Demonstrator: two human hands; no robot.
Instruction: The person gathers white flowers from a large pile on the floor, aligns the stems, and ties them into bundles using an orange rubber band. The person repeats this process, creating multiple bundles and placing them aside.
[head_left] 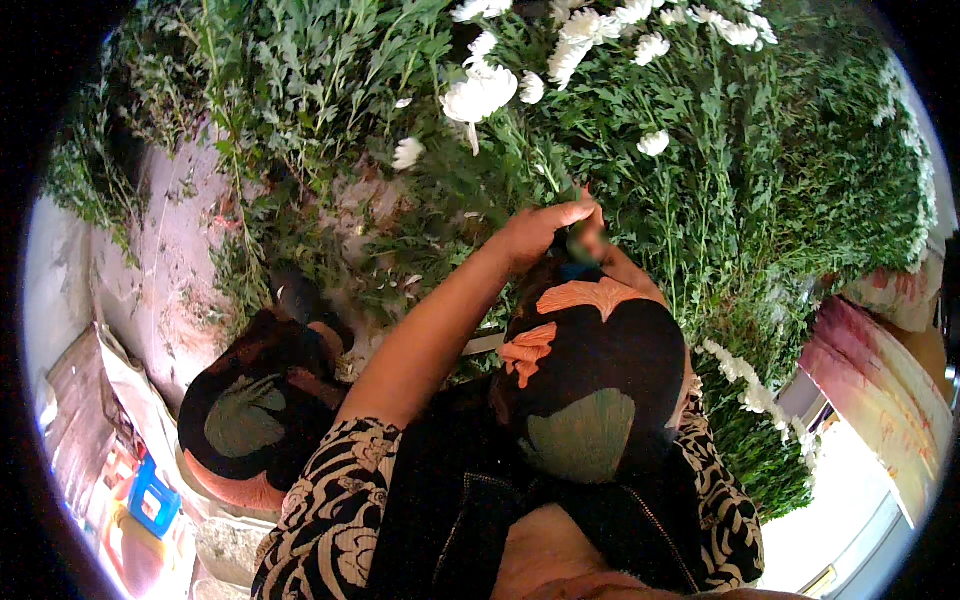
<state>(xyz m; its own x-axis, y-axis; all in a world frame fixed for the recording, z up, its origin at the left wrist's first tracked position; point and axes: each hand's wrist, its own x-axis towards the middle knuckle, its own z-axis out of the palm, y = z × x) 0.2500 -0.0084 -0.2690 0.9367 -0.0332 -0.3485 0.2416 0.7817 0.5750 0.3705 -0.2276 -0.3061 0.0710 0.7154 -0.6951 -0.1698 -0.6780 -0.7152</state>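
Just beyond my raised knee, my two hands meet. My left hand (542,232) is closed, thumb and fingers pinched at the lower part of a leafy green chrysanthemum stem (546,172). Close against it, my right hand (618,262) is curled, partly hidden by the knee and blurred at the fingers. What lies inside its fingers I cannot make out. White chrysanthemum heads (480,95) lie a little beyond my hands. I cannot tell which head belongs to the held stem.
Heaps of cut white chrysanthemums (720,180) spread ahead and to the right. Leafy stems (330,80) pile up at the far left beside a dusty floor (165,250). My patterned knees (590,390) rise close to my hands. A blue plastic object (153,497) stands at the lower left; patterned cloth (870,390) hangs at right.
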